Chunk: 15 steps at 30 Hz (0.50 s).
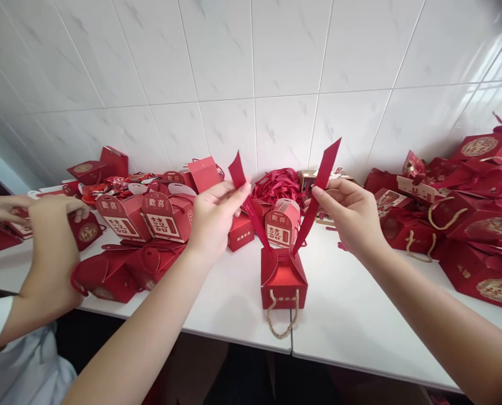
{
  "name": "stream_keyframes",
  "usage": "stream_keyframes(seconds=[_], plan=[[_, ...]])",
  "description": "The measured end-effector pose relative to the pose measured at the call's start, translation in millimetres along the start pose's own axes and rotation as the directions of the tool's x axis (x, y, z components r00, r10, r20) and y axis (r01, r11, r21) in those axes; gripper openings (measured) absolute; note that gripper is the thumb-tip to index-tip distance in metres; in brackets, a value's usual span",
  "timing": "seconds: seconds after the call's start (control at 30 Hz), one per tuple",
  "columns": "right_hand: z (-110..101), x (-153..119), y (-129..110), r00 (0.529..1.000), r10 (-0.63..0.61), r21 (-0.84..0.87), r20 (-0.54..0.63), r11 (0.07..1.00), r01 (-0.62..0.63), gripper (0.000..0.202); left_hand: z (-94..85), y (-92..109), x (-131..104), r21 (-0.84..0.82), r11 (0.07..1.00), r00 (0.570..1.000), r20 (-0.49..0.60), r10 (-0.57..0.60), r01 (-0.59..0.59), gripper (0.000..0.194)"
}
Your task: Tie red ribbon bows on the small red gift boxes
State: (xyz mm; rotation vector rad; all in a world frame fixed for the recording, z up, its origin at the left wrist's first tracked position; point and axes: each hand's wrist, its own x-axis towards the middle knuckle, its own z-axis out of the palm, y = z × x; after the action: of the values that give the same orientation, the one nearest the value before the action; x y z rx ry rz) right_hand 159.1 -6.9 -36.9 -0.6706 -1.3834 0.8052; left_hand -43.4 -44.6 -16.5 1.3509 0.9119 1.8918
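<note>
Near edge: rope handle [281, 336] droops from the front of the red box [283, 278], down toward the rim of the white table [352, 320]. Box stands upright over the table seam, between the two forearms, top flaps curved inward.

Ribbon: two tails rise from the box top in a V, long axes steep, leaning outward as they go up. Left tail [257, 222] runs to the left hand [215, 216]; thumb and fingers pinched together on it, free tip above. Right tail [304, 228] likewise in the right hand [354, 214], clamped between thumb and fingers, tip higher than the left one.

Key relation: box lies below and between both grips; neither hand touches it. Hands about equally near; no clear difference seen.

Beyond the box: small box [282, 225] with white label, upright; ribbon heap [278, 184] behind it. Stacked boxes [482, 216] at right. At left, a co-worker's hand [78, 209] on a dark red box [85, 232]. Farthest: tiled wall [284, 50].
</note>
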Motion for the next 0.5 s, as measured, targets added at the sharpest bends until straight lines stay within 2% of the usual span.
stream_keyframes(seconds=[0.1, 0.23, 0.37, 0.5], plan=[[6, 4, -4, 0.999, -0.006, 0.020, 0.051, 1.000, 0.005, 0.019, 2.6, -4, 1, 0.005, 0.999, 0.999, 0.021, -0.035, 0.035, 0.018], [4, 4, -6, 0.998, -0.047, 0.081, 0.039, 0.996, 0.043, 0.017, 2.9, -9, 1, -0.013, 0.996, 0.996, 0.010, -0.085, 0.085, 0.022], [-1, 4, -10, 0.999, -0.040, 0.140, 0.032, 0.990, 0.035, 0.013, 6.8, -8, 2, -0.083, 0.995, 0.998, 0.049, -0.046, 0.050, 0.018], [-3, 4, -14, 0.996, 0.002, 0.184, 0.086, 0.983, -0.018, 0.014, 12.8, -4, 4, -0.117, 0.992, 0.992, 0.127, -0.025, 0.040, 0.016]])
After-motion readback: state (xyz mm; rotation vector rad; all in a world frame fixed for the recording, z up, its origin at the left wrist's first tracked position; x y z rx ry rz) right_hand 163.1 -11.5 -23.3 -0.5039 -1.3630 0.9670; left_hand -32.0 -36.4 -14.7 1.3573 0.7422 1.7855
